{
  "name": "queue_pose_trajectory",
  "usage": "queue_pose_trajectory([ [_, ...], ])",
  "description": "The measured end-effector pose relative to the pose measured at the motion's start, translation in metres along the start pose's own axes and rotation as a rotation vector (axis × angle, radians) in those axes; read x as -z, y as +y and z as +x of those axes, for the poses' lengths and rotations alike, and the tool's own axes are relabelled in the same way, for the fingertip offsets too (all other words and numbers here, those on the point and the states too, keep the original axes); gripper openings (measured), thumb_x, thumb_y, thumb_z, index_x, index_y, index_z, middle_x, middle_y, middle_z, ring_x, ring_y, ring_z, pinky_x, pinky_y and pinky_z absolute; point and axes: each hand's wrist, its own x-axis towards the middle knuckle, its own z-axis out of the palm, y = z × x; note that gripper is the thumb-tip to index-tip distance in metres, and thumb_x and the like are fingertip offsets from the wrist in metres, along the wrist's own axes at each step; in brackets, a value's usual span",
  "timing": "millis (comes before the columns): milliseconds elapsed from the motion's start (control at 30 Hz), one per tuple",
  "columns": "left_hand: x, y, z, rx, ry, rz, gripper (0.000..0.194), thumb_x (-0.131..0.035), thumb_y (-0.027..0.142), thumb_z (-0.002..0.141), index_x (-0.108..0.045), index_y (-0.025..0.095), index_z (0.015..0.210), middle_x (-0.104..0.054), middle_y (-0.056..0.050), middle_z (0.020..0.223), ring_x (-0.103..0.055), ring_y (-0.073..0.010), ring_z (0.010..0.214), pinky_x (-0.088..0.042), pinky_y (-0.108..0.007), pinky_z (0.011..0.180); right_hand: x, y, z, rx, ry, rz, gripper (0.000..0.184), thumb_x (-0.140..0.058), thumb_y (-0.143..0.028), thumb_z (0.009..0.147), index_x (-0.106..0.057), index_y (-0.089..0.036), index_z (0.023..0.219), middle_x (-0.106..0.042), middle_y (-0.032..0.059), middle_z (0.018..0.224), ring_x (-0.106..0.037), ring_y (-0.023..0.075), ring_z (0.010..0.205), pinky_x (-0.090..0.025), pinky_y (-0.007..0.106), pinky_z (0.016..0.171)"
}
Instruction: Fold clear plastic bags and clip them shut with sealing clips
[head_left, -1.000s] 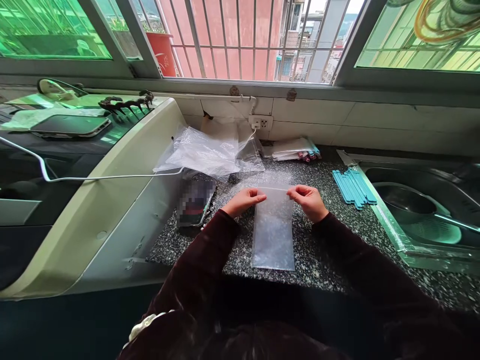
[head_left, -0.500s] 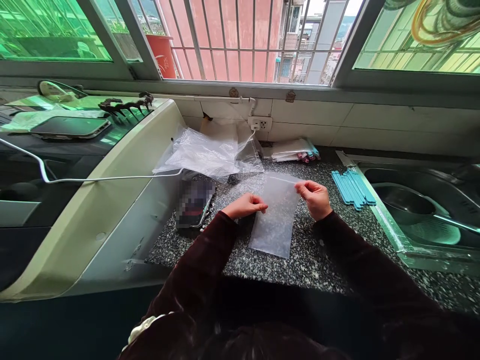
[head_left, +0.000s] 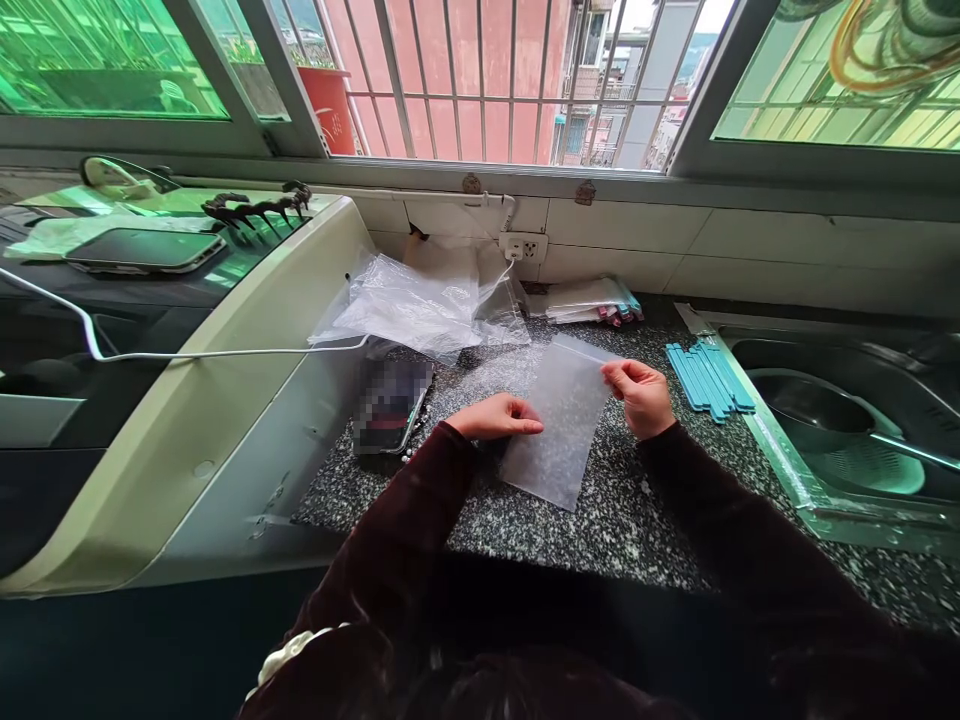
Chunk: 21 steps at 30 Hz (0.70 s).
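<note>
A frosted clear plastic bag (head_left: 566, 425) hangs slanted over the speckled counter, its top edge toward the window. My right hand (head_left: 641, 395) pinches the bag's upper right corner between thumb and fingers. At the left edge, my left hand (head_left: 495, 415) is closed on the bag, the thumb lying across its front; the fingertips are partly hidden. No contents can be made out inside the bag. To the right of my right hand lies a fan of flat light-blue strips (head_left: 709, 380).
A pile of clear plastic bags (head_left: 416, 300) lies at the back left, above a phone with a blurred screen (head_left: 390, 405). Packed bags (head_left: 589, 300) rest by the wall. A sink (head_left: 795, 345) is at right, a white-sided appliance (head_left: 247, 400) at left, with a white cable (head_left: 225, 354) across it.
The bag has tilted, its top shifting right along with my right hand. My left hand has moved slightly right, its thumb now straighter across the bag.
</note>
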Motion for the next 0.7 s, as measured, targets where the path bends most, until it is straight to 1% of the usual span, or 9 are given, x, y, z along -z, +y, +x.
queue_pose_trajectory([
  [100,-0.003,0.002,0.002,-0.043,0.090,-0.083,0.039,-0.068,0.047,0.063,-0.068,0.012,0.077,-0.063,-0.002,0.071,-0.052,-0.0130,0.068,-0.039,-0.024,0.065,-0.007,0.000,-0.007,-0.029,-0.059,0.002,0.037,-0.062,-0.056,0.063,-0.055,-0.019,0.063,-0.049,-0.0020,0.055,-0.032,0.0073,0.046,-0.026,0.025,0.045],
  [233,-0.008,0.002,0.005,-0.084,0.221,-0.193,0.045,-0.064,0.053,0.064,-0.067,0.010,0.076,-0.058,-0.001,0.064,-0.047,-0.0103,0.061,-0.035,-0.023,0.059,-0.017,0.001,-0.018,-0.067,-0.108,0.050,0.038,-0.064,-0.056,0.061,-0.055,-0.019,0.061,-0.048,-0.0028,0.054,-0.031,0.0065,0.046,-0.027,0.024,0.045],
  [333,-0.010,0.001,0.006,-0.082,0.259,-0.277,0.047,-0.063,0.054,0.064,-0.067,0.009,0.077,-0.053,0.001,0.057,-0.043,-0.0077,0.054,-0.032,-0.022,0.054,-0.022,0.002,-0.021,-0.070,-0.130,0.058,0.040,-0.065,-0.057,0.060,-0.053,-0.018,0.057,-0.048,-0.0029,0.053,-0.032,0.0062,0.046,-0.029,0.023,0.046],
  [433,-0.010,0.001,0.007,-0.058,0.296,-0.324,0.046,-0.064,0.053,0.062,-0.067,0.009,0.076,-0.052,0.001,0.055,-0.041,-0.0066,0.051,-0.030,-0.022,0.052,-0.016,0.003,-0.015,-0.082,-0.179,-0.017,0.045,-0.061,-0.062,0.062,-0.055,-0.018,0.059,-0.052,-0.0008,0.055,-0.036,0.0073,0.047,-0.032,0.024,0.046],
  [500,-0.010,0.001,0.006,-0.053,0.313,-0.337,0.043,-0.065,0.051,0.062,-0.067,0.010,0.075,-0.051,0.002,0.054,-0.041,-0.0065,0.050,-0.030,-0.022,0.051,-0.003,0.004,-0.005,-0.076,-0.178,-0.135,0.048,-0.055,-0.065,0.066,-0.059,-0.017,0.065,-0.058,0.0023,0.060,-0.041,0.0095,0.049,-0.035,0.025,0.048],
  [533,-0.010,0.001,0.006,-0.052,0.317,-0.341,0.042,-0.065,0.050,0.062,-0.067,0.010,0.074,-0.051,0.002,0.054,-0.041,-0.0065,0.050,-0.030,-0.022,0.051,0.006,0.005,0.002,-0.054,-0.147,-0.226,0.048,-0.053,-0.064,0.067,-0.060,-0.017,0.067,-0.060,0.0039,0.063,-0.045,0.0112,0.052,-0.037,0.026,0.050],
  [567,-0.009,0.001,0.006,-0.051,0.318,-0.345,0.041,-0.065,0.049,0.062,-0.066,0.010,0.074,-0.051,0.002,0.054,-0.041,-0.0065,0.050,-0.031,-0.022,0.051,0.017,0.007,0.008,-0.019,-0.100,-0.359,0.045,-0.054,-0.062,0.068,-0.062,-0.017,0.068,-0.061,0.0050,0.065,-0.049,0.0133,0.056,-0.039,0.028,0.054],
  [633,-0.009,0.001,0.006,-0.049,0.319,-0.355,0.038,-0.065,0.048,0.062,-0.066,0.011,0.073,-0.052,0.002,0.054,-0.042,-0.0064,0.050,-0.031,-0.022,0.051,0.043,0.012,0.022,0.012,0.028,-0.720,0.035,-0.057,-0.053,0.070,-0.064,-0.019,0.068,-0.064,0.0064,0.068,-0.055,0.0183,0.065,-0.041,0.031,0.061],
  [700,-0.009,0.001,0.006,-0.054,0.324,-0.367,0.037,-0.066,0.047,0.062,-0.066,0.011,0.072,-0.052,0.002,0.055,-0.041,-0.0062,0.050,-0.032,-0.022,0.051,0.072,0.021,0.034,-0.047,0.132,-1.014,0.024,-0.057,-0.043,0.073,-0.066,-0.020,0.069,-0.064,0.0086,0.072,-0.057,0.0227,0.073,-0.041,0.035,0.066],
])
